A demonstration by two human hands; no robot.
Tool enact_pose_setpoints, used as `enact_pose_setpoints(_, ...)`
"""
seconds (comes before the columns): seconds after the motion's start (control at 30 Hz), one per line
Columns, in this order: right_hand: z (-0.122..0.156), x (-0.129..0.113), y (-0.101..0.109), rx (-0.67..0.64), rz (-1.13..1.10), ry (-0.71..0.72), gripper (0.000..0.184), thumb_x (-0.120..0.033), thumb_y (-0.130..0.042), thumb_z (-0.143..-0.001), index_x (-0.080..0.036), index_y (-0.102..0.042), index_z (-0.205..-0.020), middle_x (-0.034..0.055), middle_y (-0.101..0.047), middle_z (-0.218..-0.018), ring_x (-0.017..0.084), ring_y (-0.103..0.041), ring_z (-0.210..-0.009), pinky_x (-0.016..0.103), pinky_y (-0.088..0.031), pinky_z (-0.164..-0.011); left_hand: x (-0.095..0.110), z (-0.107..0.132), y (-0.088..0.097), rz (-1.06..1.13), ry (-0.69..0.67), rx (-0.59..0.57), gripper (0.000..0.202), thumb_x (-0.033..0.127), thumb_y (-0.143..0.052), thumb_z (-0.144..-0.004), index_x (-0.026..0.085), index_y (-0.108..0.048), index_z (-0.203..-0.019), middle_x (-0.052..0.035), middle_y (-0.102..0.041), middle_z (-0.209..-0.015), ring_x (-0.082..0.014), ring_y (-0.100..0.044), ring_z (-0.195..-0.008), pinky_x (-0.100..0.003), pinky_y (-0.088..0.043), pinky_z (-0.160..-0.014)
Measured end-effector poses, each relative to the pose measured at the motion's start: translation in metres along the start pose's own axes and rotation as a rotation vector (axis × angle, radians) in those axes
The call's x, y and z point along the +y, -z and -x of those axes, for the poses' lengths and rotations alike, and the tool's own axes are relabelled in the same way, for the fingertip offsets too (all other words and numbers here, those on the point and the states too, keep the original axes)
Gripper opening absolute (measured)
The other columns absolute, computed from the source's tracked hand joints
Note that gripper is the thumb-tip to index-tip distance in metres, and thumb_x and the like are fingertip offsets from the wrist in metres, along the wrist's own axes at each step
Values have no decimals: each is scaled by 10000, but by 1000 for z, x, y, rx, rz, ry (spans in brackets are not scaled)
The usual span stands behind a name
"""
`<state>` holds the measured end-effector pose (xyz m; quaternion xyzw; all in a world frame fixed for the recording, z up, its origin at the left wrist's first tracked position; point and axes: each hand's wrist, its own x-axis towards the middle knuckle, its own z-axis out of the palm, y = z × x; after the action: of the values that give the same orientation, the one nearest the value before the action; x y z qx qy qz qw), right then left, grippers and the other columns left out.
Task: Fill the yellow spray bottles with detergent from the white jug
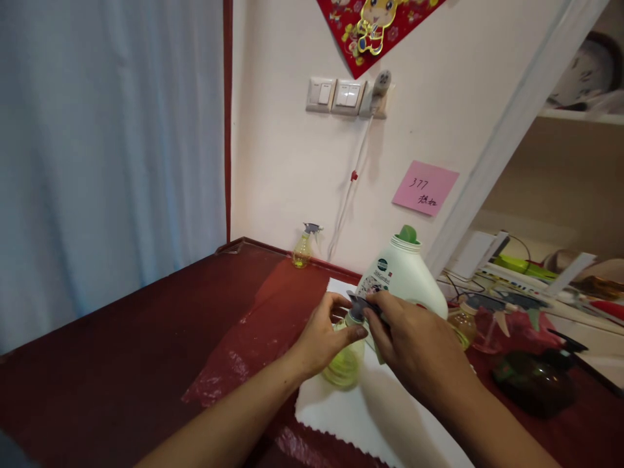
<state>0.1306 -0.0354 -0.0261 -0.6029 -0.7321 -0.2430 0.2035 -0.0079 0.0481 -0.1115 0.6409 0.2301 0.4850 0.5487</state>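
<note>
A small clear spray bottle [344, 365] with yellow-green liquid stands on a white cloth [370, 416]. My left hand [322, 338] is wrapped round the bottle's neck, fingers closed. My right hand [414, 341] pinches the grey trigger spray head [358, 303] on top of that bottle. Just behind my hands stands a large white jug [402, 276] with a green cap.
A second small spray bottle [303, 247] sits by the wall on the dark red table [146, 338]. At the right lie more spray bottles [487, 322], a dark one [533, 380] and cluttered items. A cable [348, 195] hangs from the wall socket.
</note>
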Motion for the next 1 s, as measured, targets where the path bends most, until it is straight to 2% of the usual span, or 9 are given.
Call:
enact_pose_setpoints(0.13, -1, 1, -1, 10, 9, 15, 103, -272, -537, -946, -218, -613, -990, 35, -729, -795, 274, -680, -634, 284, -237, -533, -2, -2, 1, 8, 1, -20, 397, 442, -837, -741, 192, -618, -959, -60, -675, -985, -234, -600, -930, -380, -455, -854)
enact_pose_setpoints(0.27, -1, 2, -2, 24, 3, 10, 100, -281, -527, -954, -220, -602, -976, 29, -725, -788, 275, -682, -621, 281, -223, -532, 2, -1, 4, 14, -26, -94, 357, 484, -703, -865, 188, -673, -1063, -91, -685, -1087, -260, -613, -1039, -407, -453, -931)
enact_pose_setpoints(0.4, 0, 2, -2, 30, -2, 12, 110, -287, -503, -965, -220, -590, -955, 33, -729, -815, 272, -684, -626, 282, -223, -534, 9, 1, 7, 3, -67, -129, 325, 480, -620, -926, 204, -708, -1072, -85, -661, -1140, -262, -574, -1141, -399, -401, -1030)
enact_pose_setpoints(0.53, 0, 1, -1, 24, -4, 14, 131, -290, -489, -966, -221, -600, -962, 33, -724, -792, 264, -677, -630, 286, -236, -530, 9, 2, 4, 8, -18, -76, 417, 473, -738, -836, 208, -642, -1144, -90, -657, -1154, -258, -586, -1065, -406, -444, -950)
enact_pose_setpoints(0.6, 0, 1, -1, 22, -5, 13, 130, -282, -495, -958, -220, -608, -967, 36, -725, -790, 260, -674, -631, 288, -245, -528, 6, 1, 2, 13, 8, -36, 480, 458, -819, -751, 202, -608, -1098, -85, -664, -1102, -251, -591, -1006, -393, -460, -889)
enact_pose_setpoints(0.67, -1, 1, 0, 15, -15, 10, 123, -275, -505, -953, -219, -613, -970, 35, -729, -796, 257, -676, -635, 288, -254, -527, 3, -1, 1, 13, 20, -14, 445, 443, -838, -726, 197, -603, -1012, -72, -668, -1032, -241, -593, -958, -380, -461, -858)
enact_pose_setpoints(0.8, -1, 1, 0, 9, -35, 14, 125, -267, -506, -959, -210, -614, -989, 41, -730, -800, 251, -676, -639, 285, -268, -534, 2, -2, 3, -1, 8, -42, 332, 423, -768, -804, 182, -652, -1001, -82, -681, -1037, -242, -608, -957, -388, -464, -870)
enact_pose_setpoints(1.0, 1, 1, 0, 5, -47, 5, 136, -265, -497, -976, -204, -617, -991, 47, -727, -810, 252, -672, -655, 290, -287, -542, 6, 1, 7, -28, -52, -100, 307, 439, -666, -905, 187, -693, -1079, -85, -691, -1093, -250, -618, -1050, -378, -456, -939)
